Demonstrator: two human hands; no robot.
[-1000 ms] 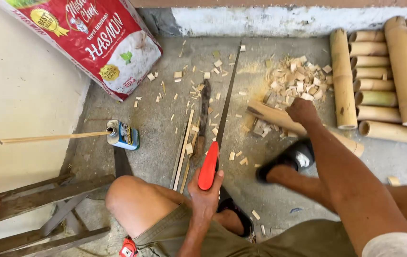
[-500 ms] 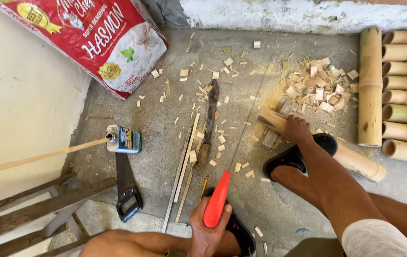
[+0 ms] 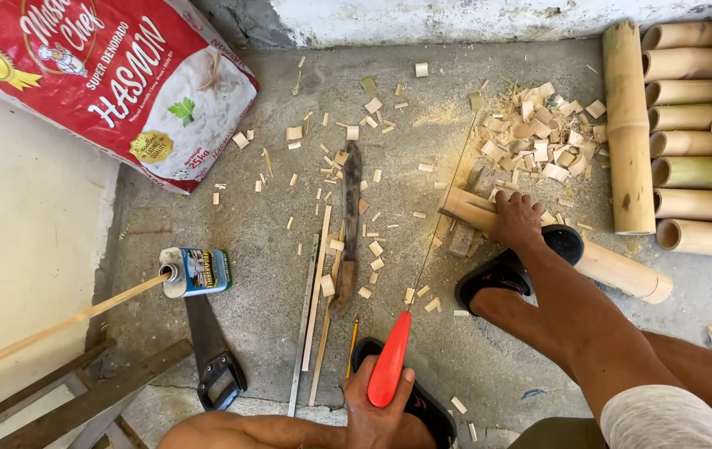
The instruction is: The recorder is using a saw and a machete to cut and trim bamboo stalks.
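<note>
Sawing bamboo on a concrete floor (image 3: 231, 216). Left hand (image 3: 381, 411), bottom centre of frame, closed tight around the red handle (image 3: 390, 370) of a thin-bladed saw (image 3: 443, 208); blade runs up and right to the bamboo pole (image 3: 614, 268). Right hand (image 3: 516, 218), centre right, fingers curled down over the pole near its cut end, pressing it flat. Foot in a black sandal (image 3: 510, 266) just below the hand, also on the pole.

Progress, judging by the layout: well under way. Heap of short offcut chips (image 3: 539, 133) in the upper centre right, right above the cut end; more chips scattered across the middle of the floor. Blade sits at the pole's left end; depth of cut not readable. Most of the pole's length lies uncut toward the lower right. Stack of whole bamboo tubes (image 3: 689, 141) along the right edge, untouched.

Around:
- Red and white sack (image 3: 115, 83), upper left, clear of the work.
- Dark knife (image 3: 349, 224) and thin bamboo strips (image 3: 314, 308) in the centre, just left of the blade line.
- Pencil (image 3: 353, 342) beside the red handle.
- Second saw with black handle (image 3: 210, 349), lower left.
- Small can (image 3: 196, 271) with a long stick (image 3: 56, 328) in it, left.
- Wooden frame (image 3: 56, 407), bottom left corner.

In the way: knife and strips lie near the stroke path; chips underfoot.
</note>
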